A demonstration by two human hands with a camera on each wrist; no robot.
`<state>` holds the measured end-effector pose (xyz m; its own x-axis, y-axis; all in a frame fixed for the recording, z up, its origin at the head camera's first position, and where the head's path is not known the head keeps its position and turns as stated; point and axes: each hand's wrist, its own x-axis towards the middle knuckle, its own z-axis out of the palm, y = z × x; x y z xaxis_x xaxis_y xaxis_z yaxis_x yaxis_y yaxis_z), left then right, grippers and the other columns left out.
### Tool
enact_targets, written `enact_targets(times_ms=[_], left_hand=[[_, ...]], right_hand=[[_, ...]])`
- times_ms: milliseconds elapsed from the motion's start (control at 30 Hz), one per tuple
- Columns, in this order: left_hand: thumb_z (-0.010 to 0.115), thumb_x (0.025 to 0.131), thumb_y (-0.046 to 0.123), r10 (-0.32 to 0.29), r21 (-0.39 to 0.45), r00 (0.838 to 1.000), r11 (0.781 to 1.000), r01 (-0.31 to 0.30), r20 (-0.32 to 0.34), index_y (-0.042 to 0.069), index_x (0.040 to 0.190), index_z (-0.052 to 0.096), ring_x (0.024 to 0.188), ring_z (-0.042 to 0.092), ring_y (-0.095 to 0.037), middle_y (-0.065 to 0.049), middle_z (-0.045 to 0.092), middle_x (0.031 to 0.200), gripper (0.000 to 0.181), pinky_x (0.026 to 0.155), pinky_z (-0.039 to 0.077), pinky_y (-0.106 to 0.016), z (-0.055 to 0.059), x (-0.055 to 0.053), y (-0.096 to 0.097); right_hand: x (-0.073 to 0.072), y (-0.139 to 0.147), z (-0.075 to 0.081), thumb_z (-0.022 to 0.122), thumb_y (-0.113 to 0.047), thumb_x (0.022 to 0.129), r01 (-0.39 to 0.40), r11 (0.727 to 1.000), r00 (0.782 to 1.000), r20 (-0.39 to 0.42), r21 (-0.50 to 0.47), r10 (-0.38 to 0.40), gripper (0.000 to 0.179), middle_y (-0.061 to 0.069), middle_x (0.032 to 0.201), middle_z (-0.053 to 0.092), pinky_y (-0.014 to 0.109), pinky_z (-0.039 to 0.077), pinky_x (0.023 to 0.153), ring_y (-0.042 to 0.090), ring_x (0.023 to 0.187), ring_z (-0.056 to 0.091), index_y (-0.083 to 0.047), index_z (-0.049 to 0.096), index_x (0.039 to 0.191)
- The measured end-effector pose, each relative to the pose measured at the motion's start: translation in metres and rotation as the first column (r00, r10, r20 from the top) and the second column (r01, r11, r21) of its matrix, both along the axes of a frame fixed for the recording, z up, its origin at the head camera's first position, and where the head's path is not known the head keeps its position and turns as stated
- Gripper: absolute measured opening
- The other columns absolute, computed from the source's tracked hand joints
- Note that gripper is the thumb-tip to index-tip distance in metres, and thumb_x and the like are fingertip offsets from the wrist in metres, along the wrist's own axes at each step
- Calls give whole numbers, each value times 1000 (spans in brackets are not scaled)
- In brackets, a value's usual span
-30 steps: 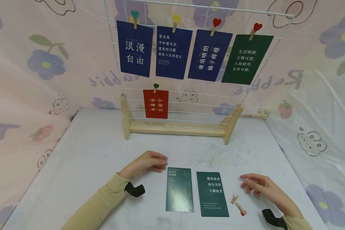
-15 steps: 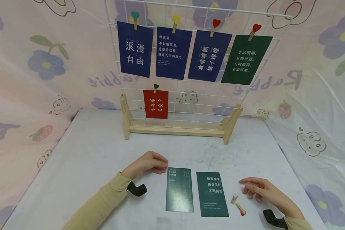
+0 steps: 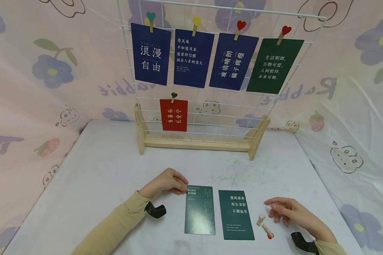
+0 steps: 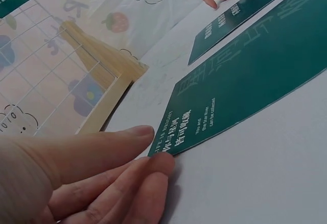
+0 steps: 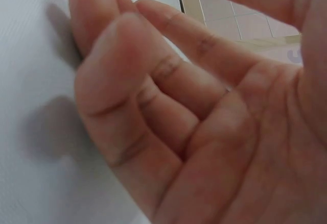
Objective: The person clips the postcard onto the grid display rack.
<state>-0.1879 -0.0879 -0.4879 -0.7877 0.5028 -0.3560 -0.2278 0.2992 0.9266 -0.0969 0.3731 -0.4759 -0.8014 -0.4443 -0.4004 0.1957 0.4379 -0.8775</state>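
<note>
My left hand [image 3: 166, 183] is at the top left corner of a dark green text card [image 3: 199, 216] lying flat on the table. In the left wrist view its fingertips [image 4: 162, 164] are right at that corner, with the thumb [image 4: 135, 138] spread above them. A second green card [image 3: 236, 221] lies just to the right. Beyond that are two small wooden clips, a pale one [image 3: 260, 221] and one with a red end [image 3: 268, 232]. Beside the clips my right hand [image 3: 290, 211] hovers low over the table, fingers loosely curled, palm holding nothing.
A white wire grid rack [image 3: 217, 120] on a wooden stand [image 3: 196, 144] rises at the back. Heart-topped clips hold several cards on it, among them a red card [image 3: 173, 115] in the lower row. Printed cloth [image 3: 344, 117] surrounds the white table [image 3: 108, 163].
My left hand has edged right, up to the corner of the left green card. The right hand has lowered slightly. The cards and clips have stayed in place.
</note>
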Motion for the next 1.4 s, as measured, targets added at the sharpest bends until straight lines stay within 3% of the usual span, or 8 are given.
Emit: enact_targets(times_ms=[400, 833, 1000, 1267, 1400], left_hand=[[80, 74, 1, 64, -55, 994, 996, -68, -85, -4, 89, 70, 59, 66, -16, -10, 70, 73, 19, 55, 57, -28, 0, 5, 6], [85, 68, 2, 84, -96, 963, 989, -112, -254, -1, 77, 69, 50, 62, -14, -3, 66, 61, 19, 48, 54, -27, -8, 7, 13], [84, 68, 1, 82, -110, 961, 987, -114, -264, -1, 76, 68, 48, 61, -14, -4, 66, 60, 18, 47, 53, -26, -6, 8, 14], [83, 69, -2, 98, -85, 972, 989, -118, -214, -3, 78, 68, 49, 61, -14, -5, 64, 62, 17, 48, 54, -27, -1, 8, 14], [84, 68, 0, 89, -98, 964, 988, -117, -249, -2, 78, 68, 52, 59, -13, -4, 64, 65, 19, 49, 53, -25, 1, 6, 13]], right_hand=[[0, -2, -1, 47, -22, 102, 22, 1000, 1000, -3, 18, -22, 40, 19, 95, 63, 32, 53, 61, 24, 74, 61, 9, 50, 129], [1, -5, 0, 46, -22, 103, 4, 1000, 1000, 0, 12, -4, 40, 20, 95, 64, 33, 54, 61, 24, 74, 61, 10, 51, 127], [0, -8, -1, 46, -21, 102, -10, 1000, 1000, -4, 3, 10, 39, 20, 94, 64, 32, 54, 60, 25, 73, 62, 10, 52, 126], [-2, -10, -3, 47, -20, 102, -34, 999, 999, -16, -29, 33, 38, 21, 91, 65, 31, 54, 56, 24, 70, 63, 10, 52, 125], [-3, -13, -5, 48, -19, 102, -37, 998, 999, 3, -41, 37, 37, 20, 90, 66, 28, 53, 53, 23, 70, 63, 10, 53, 123]])
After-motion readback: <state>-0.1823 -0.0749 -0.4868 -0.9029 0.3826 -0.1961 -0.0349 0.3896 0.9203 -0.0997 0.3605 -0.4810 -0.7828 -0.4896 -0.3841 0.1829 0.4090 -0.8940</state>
